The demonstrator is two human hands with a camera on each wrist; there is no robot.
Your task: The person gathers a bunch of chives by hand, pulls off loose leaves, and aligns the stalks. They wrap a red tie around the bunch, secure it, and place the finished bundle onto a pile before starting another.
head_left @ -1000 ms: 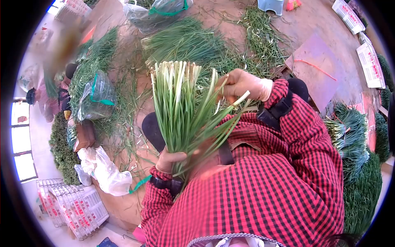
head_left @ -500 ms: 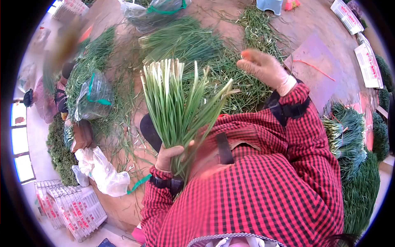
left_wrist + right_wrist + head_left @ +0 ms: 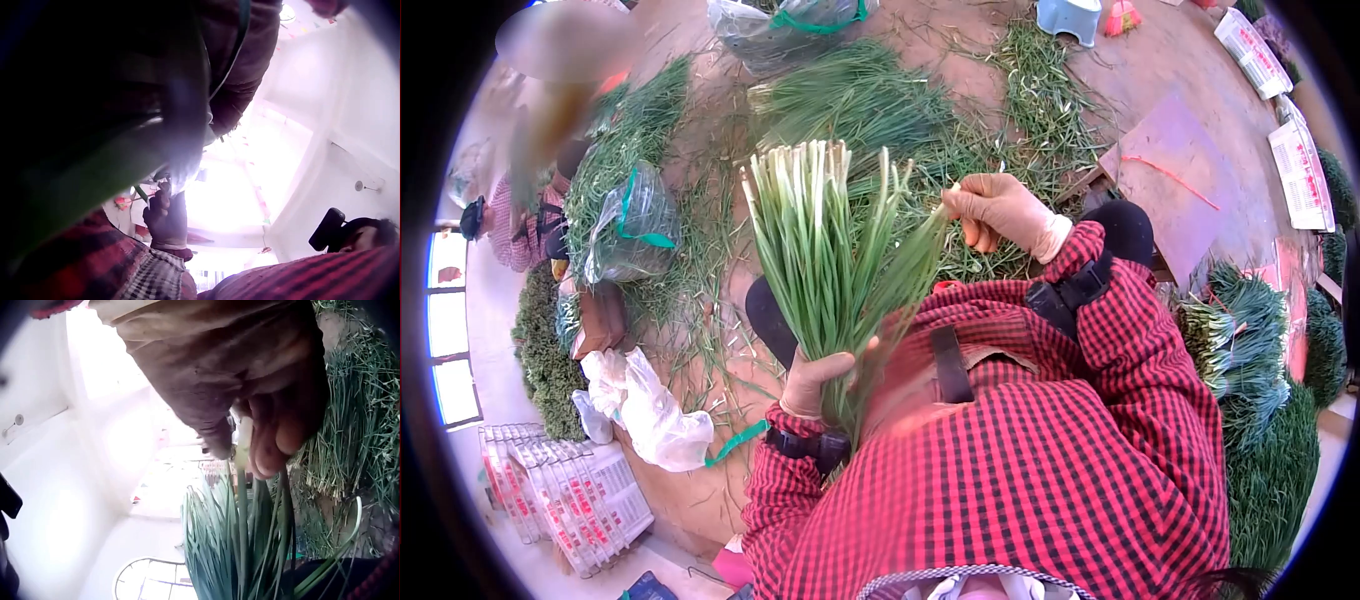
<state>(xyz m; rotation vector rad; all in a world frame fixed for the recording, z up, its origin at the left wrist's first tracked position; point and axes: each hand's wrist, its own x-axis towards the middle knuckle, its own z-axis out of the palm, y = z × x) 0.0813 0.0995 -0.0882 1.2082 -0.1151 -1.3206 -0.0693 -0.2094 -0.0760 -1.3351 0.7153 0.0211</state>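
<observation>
A thick bunch of Chinese chives (image 3: 825,240) stands with its pale cut ends up, its leaves fanning to the right. My gloved left hand (image 3: 812,385) grips it low down, thumb across the front. To the right of the bunch, my gloved right hand (image 3: 1005,212) pinches the pale end of a chive stalk (image 3: 244,440) between thumb and finger, as the right wrist view shows up close. Bare fingertips show beyond that glove. The left wrist view is mostly dark, with my left hand (image 3: 240,75) large at the top.
Loose chives (image 3: 860,95) and trimmings (image 3: 1040,100) cover the floor ahead. Tied bundles (image 3: 1240,320) lie at my right. A clear plastic bag (image 3: 635,235), a white bag (image 3: 655,410) and stacked white crates (image 3: 585,500) stand at my left. Another person (image 3: 515,220) sits far left.
My right hand let go near the bunch's right side, swung away with fingers spread, then came back and pinched a stalk end. The left hand keeps its grip on the chives.
</observation>
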